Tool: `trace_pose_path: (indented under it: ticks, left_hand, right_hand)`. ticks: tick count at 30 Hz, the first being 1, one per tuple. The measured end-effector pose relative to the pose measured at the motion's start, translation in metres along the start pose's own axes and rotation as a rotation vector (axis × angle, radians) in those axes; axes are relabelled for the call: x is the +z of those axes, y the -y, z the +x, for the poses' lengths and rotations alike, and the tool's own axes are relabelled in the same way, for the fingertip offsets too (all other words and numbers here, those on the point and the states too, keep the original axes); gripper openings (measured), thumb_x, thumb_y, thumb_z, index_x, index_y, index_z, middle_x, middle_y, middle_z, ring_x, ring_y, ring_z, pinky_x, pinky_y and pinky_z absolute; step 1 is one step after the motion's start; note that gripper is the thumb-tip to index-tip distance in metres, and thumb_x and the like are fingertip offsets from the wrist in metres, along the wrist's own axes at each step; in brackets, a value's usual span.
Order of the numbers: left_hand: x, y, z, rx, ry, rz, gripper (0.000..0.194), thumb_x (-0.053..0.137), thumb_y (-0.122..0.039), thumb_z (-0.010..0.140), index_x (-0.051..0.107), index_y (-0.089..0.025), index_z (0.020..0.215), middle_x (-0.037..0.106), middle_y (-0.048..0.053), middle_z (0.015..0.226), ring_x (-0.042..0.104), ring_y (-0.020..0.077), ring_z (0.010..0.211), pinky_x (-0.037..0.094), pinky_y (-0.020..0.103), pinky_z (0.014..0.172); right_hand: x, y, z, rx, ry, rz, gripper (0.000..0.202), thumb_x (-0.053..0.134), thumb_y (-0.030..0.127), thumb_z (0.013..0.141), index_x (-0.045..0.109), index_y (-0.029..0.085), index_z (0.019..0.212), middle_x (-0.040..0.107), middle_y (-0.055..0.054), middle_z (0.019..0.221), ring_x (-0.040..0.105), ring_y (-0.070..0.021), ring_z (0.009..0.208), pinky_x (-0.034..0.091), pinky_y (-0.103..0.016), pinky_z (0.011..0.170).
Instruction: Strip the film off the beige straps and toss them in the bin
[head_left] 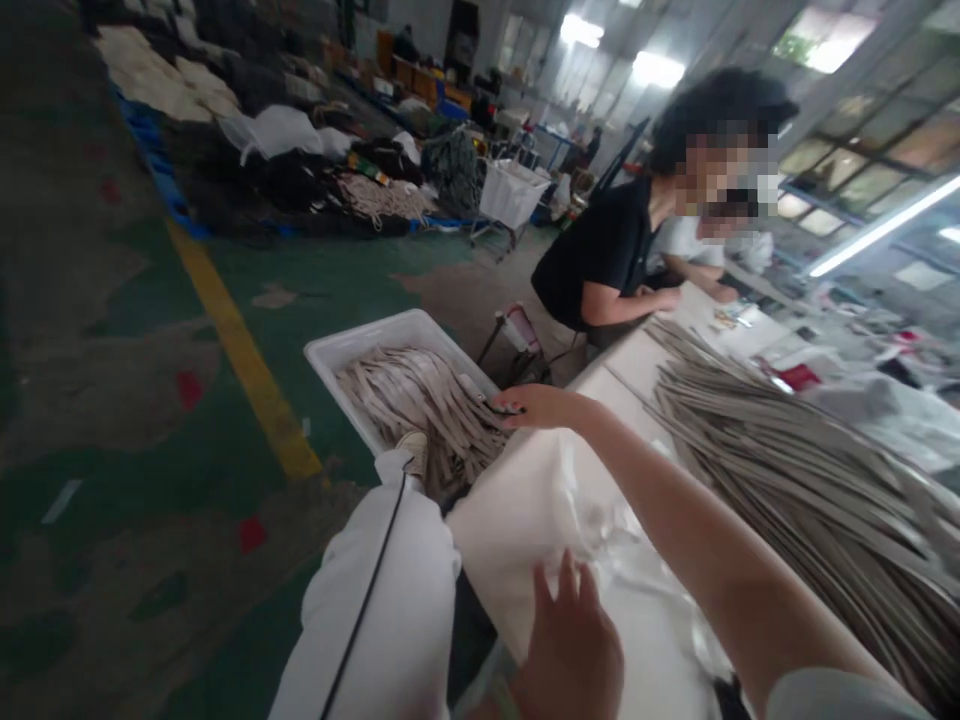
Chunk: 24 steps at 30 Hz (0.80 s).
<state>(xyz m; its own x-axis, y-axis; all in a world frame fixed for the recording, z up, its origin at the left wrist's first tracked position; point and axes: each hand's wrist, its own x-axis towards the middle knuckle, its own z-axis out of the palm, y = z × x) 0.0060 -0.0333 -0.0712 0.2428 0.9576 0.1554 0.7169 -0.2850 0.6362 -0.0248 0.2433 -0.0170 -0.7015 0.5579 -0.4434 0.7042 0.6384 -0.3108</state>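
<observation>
My right hand (538, 406) reaches over the table's left edge, beside a white plastic bin (352, 395). Its fingers are closed on something small and dark that blur keeps me from making out. Inside the bin lies a heap of long, light beige straps (427, 400), their near ends close to my right fingertips. Fingers apart and holding nothing, my left hand (570, 640) is over the white-covered table (517, 500), low in the view. A large bundle of grey-beige straps (795, 470) stretches along the table, right of my right forearm.
A co-worker in a black shirt (600, 250) leans over the table's far end, with another person in white (697, 245) beyond. My white-trousered leg (375, 600) is beside the bin. Farther back are a white cart (514, 192) and piled materials (300, 180) on blue pallets.
</observation>
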Motion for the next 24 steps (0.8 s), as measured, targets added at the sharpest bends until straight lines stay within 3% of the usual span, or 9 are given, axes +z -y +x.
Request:
trace_pose_path:
  ticks: [2, 4, 6, 9, 11, 13, 17, 21, 24]
  left_hand:
    - [-0.019, -0.003, 0.003, -0.001, 0.048, 0.011, 0.035, 0.042, -0.003, 0.085, 0.068, -0.011, 0.107, 0.063, 0.020, 0.121, 0.056, 0.0355, 0.118, 0.051, 0.057, 0.094]
    - [-0.035, -0.003, 0.012, -0.080, 0.135, 0.043, 0.030, 0.042, -0.001, 0.084, 0.067, -0.010, 0.099, 0.066, 0.015, 0.104, 0.064, 0.0296, 0.097, 0.058, 0.046, 0.079]
    - [-0.044, -0.002, 0.023, -0.132, 0.068, 0.093, 0.030, 0.040, -0.001, 0.087, 0.063, -0.011, 0.103, 0.064, 0.013, 0.103, 0.063, 0.0263, 0.094, 0.057, 0.040, 0.077]
    - [-0.038, 0.007, 0.037, -0.172, -0.087, 0.140, 0.035, 0.042, -0.006, 0.091, 0.052, -0.007, 0.124, 0.062, 0.016, 0.110, 0.063, 0.0249, 0.099, 0.054, 0.035, 0.084]
    - [-0.026, 0.016, 0.047, -0.220, -0.155, 0.109, 0.048, 0.047, -0.019, 0.094, 0.038, -0.001, 0.138, 0.062, 0.021, 0.113, 0.064, 0.0267, 0.100, 0.054, 0.035, 0.084]
    - [-0.014, 0.025, 0.058, -0.293, -0.199, 0.013, 0.061, 0.052, -0.029, 0.093, 0.032, 0.004, 0.141, 0.063, 0.026, 0.113, 0.065, 0.0307, 0.103, 0.053, 0.037, 0.084]
    - [-0.003, 0.035, 0.076, -0.354, -0.249, -0.158, 0.055, 0.051, -0.007, 0.085, 0.036, 0.003, 0.137, 0.066, 0.028, 0.114, 0.066, 0.0297, 0.106, 0.052, 0.037, 0.086]
    - [-0.019, 0.035, 0.078, -0.295, -0.333, -0.222, 0.062, 0.046, -0.006, 0.082, 0.029, -0.002, 0.143, 0.071, 0.016, 0.096, 0.070, 0.0233, 0.090, 0.053, 0.032, 0.077]
    - [-0.048, 0.036, 0.071, -0.284, -0.611, -0.238, 0.045, 0.050, -0.020, 0.083, 0.051, -0.006, 0.126, 0.068, 0.009, 0.081, 0.067, 0.0259, 0.086, 0.051, 0.036, 0.080]
  right_hand:
    - [-0.002, -0.017, -0.072, 0.053, -0.101, 0.015, 0.047, 0.066, 0.032, 0.087, 0.059, 0.019, 0.132, 0.065, -0.009, 0.130, 0.065, -0.0221, 0.113, 0.050, -0.032, 0.099]
    - [0.017, -0.029, -0.139, 0.130, -0.233, 0.008, 0.044, 0.058, 0.034, 0.091, 0.058, 0.017, 0.132, 0.066, -0.012, 0.127, 0.066, -0.0247, 0.110, 0.051, -0.040, 0.098]
    - [0.056, -0.037, -0.192, 0.152, -0.416, -0.004, 0.046, 0.056, 0.035, 0.092, 0.056, 0.019, 0.135, 0.063, -0.012, 0.133, 0.061, -0.0263, 0.119, 0.047, -0.044, 0.105]
    - [0.126, -0.038, -0.236, 0.184, -0.538, -0.013, 0.065, 0.058, 0.033, 0.090, 0.035, 0.019, 0.150, 0.043, -0.013, 0.152, 0.040, -0.0279, 0.140, 0.037, -0.048, 0.114]
    - [0.163, -0.030, -0.248, 0.252, -0.553, -0.042, 0.071, 0.059, 0.034, 0.090, 0.029, 0.023, 0.153, 0.031, -0.010, 0.159, 0.026, -0.0302, 0.147, 0.031, -0.052, 0.116]
    - [0.188, -0.017, -0.254, 0.274, -0.520, -0.066, 0.068, 0.058, 0.038, 0.091, 0.031, 0.029, 0.152, 0.026, -0.006, 0.161, 0.019, -0.0318, 0.149, 0.026, -0.056, 0.117]
    - [0.207, 0.003, -0.260, 0.229, -0.502, -0.059, 0.059, 0.045, 0.045, 0.097, 0.030, 0.034, 0.152, 0.024, -0.002, 0.162, 0.020, -0.0289, 0.149, 0.022, -0.053, 0.119]
    - [0.207, -0.017, -0.255, 0.327, -0.573, -0.057, 0.055, 0.042, 0.047, 0.097, 0.033, 0.037, 0.151, 0.028, 0.000, 0.160, 0.023, -0.0282, 0.148, 0.020, -0.052, 0.118]
    - [0.194, -0.061, -0.247, 0.433, -0.599, -0.034, 0.051, 0.044, 0.043, 0.097, 0.040, 0.035, 0.148, 0.033, -0.002, 0.158, 0.026, -0.0296, 0.147, 0.020, -0.052, 0.118]
